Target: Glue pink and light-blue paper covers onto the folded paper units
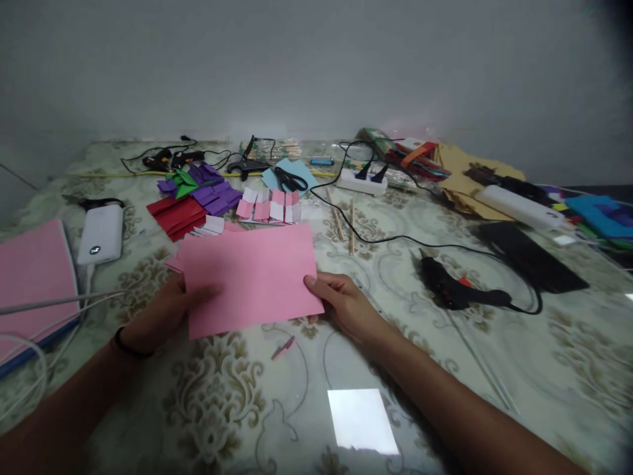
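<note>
- Below us spreads the patterned table cover (306, 435); in front of us, between our hands, is the pink sheet (254, 274).
- We judge this paper light and flexible, easily creased or torn; opposite side edges suit a gentle pinch.
- Our left hand (164, 313) grips its left side, thumb over the face, and our right hand (347, 302) pinches the right edge.
- A small pink scrap (283, 348) lies just below the sheet, untouched.

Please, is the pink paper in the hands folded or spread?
It looks spread: the pink paper is a flat rectangle between the left hand and the right hand, with no visible crease; its back is hidden.
</note>
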`<state>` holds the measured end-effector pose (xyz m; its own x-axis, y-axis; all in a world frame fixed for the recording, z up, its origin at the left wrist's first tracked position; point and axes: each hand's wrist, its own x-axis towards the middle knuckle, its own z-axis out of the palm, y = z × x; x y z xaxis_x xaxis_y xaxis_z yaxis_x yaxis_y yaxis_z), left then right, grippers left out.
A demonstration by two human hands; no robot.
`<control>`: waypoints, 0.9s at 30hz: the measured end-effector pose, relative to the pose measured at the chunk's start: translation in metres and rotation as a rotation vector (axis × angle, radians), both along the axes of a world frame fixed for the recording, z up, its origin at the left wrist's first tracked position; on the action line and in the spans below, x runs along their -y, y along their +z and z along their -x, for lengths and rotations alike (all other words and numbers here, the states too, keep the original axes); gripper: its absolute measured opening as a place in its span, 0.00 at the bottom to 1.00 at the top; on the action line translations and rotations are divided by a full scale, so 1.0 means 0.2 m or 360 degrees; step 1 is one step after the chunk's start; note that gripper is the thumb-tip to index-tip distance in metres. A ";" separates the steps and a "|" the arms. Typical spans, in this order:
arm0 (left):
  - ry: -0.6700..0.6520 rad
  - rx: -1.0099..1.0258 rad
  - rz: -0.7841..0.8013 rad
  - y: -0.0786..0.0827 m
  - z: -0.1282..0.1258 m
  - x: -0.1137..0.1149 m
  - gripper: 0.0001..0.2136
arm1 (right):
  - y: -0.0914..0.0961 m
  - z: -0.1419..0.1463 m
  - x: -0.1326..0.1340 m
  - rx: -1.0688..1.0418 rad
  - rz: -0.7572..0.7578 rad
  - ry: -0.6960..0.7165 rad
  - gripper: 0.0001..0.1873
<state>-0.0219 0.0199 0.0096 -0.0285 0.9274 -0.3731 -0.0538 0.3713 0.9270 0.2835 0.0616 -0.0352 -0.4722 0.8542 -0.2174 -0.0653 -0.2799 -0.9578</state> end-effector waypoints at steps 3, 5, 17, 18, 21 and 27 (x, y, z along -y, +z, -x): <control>-0.0161 -0.0166 -0.0079 0.01 0.00 0.00 0.17 | -0.01 0.00 0.01 0.0016 0.0051 -0.0059 0.28; -0.0230 -0.0302 -0.0106 0.01 0.00 0.00 0.16 | 0.00 0.01 0.02 0.0043 0.0050 -0.0097 0.31; -0.0383 -0.0464 -0.0146 -0.07 0.02 0.03 0.20 | 0.01 0.02 0.02 0.0097 -0.0038 -0.0228 0.33; -0.0373 -0.0478 -0.0153 -0.07 0.02 0.03 0.20 | 0.01 0.02 0.02 0.0100 -0.0039 -0.0234 0.33; -0.0357 -0.0494 -0.0172 -0.08 0.01 0.03 0.20 | 0.02 0.02 0.02 0.0144 -0.0071 -0.0170 0.32; -0.0336 -0.0459 -0.0102 -0.09 0.00 0.04 0.19 | 0.05 0.01 0.02 0.0268 -0.0099 -0.0063 0.35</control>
